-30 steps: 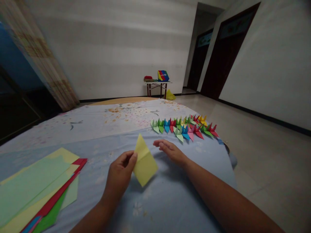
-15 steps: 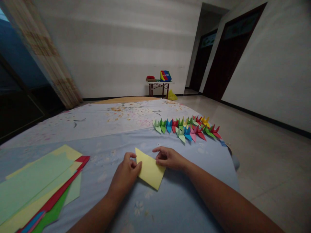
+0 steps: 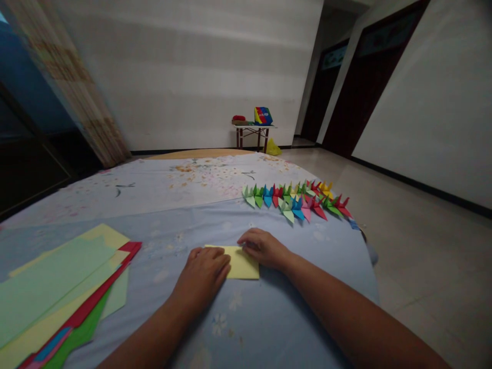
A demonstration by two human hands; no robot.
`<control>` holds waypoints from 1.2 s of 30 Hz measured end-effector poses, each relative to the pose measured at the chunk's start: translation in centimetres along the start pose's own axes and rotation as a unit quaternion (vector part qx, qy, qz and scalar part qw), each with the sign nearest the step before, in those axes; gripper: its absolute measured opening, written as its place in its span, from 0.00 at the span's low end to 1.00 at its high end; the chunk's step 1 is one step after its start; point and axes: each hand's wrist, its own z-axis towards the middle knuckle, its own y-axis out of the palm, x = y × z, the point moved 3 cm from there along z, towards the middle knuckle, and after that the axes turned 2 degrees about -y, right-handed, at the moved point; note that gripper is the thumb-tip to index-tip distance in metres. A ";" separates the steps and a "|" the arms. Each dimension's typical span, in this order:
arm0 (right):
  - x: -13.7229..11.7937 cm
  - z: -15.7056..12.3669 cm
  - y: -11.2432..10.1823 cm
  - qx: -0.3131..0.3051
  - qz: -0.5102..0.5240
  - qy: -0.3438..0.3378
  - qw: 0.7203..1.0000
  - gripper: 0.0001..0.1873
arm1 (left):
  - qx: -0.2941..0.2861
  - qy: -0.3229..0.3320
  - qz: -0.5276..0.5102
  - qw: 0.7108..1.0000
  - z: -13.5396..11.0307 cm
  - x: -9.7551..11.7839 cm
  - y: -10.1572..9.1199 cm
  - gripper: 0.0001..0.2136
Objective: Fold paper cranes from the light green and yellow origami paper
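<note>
A folded piece of yellow paper [image 3: 244, 266] lies on the blue tablecloth in front of me, its long edge facing me. My left hand [image 3: 207, 269] covers the left part of the paper and holds it, fingers close together and bent over it; the thumb is hidden. At the paper's upper right edge, my right hand [image 3: 265, 248] is closed, with thumb and curled fingertips on the sheet. Farther back to the right stand several folded paper cranes [image 3: 298, 197] in green, blue, red, pink and yellow, packed in rows.
Coloured paper sheets [image 3: 61, 282] in pale green, yellow, red, green and blue lie stacked at the left. The flowered tablecloth [image 3: 161, 184] covers the round table. By the far wall stands a small table [image 3: 253, 126] bearing a colourful bag [image 3: 263, 116].
The yellow paper has turned from a tilted position to lie squarer to me and looks narrower. My left hand has moved over its left side; my right hand has shifted slightly left.
</note>
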 end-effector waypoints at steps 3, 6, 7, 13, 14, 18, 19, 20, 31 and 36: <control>-0.6 -0.6 -1.4 -0.054 0.023 -0.032 0.998 0.15 | -0.001 -0.005 -0.021 1.000 -0.2 -0.4 0.3 0.11; -1.0 -1.3 -2.2 -0.146 0.010 -0.033 0.989 0.21 | -0.002 -0.010 -0.030 0.999 -0.3 -0.9 0.5 0.11; -1.1 -1.5 -2.3 -0.167 0.002 -0.031 0.985 0.22 | -0.001 -0.011 -0.031 0.999 -0.3 -1.1 0.5 0.11; -1.5 -1.7 -2.4 -0.180 -0.019 -0.033 0.983 0.13 | 0.002 -0.011 -0.024 1.000 -0.6 -0.8 0.5 0.12; -1.6 -1.7 -2.5 -0.170 -0.021 -0.039 0.984 0.12 | -0.001 -0.006 -0.021 1.000 -0.7 -0.6 0.5 0.12; -1.6 -1.5 -2.7 -0.124 -0.025 -0.059 0.990 0.08 | -0.016 0.005 0.012 1.000 -1.1 0.4 0.0 0.12; -1.5 -1.5 -2.7 -0.115 -0.027 -0.056 0.991 0.08 | -0.023 0.004 0.021 1.000 -1.2 0.6 -0.2 0.11; -1.3 -1.4 -2.6 -0.109 -0.029 -0.051 0.992 0.07 | -0.033 0.004 0.024 0.999 -1.3 0.8 -0.4 0.11; 0.9 0.9 -0.7 -0.040 0.031 0.105 0.993 0.11 | -0.094 0.033 -0.010 0.995 -1.6 0.5 -1.3 0.13; 0.8 2.5 0.2 -0.058 0.014 0.123 0.991 0.11 | -0.108 0.054 -0.018 0.992 -1.6 0.3 -1.4 0.10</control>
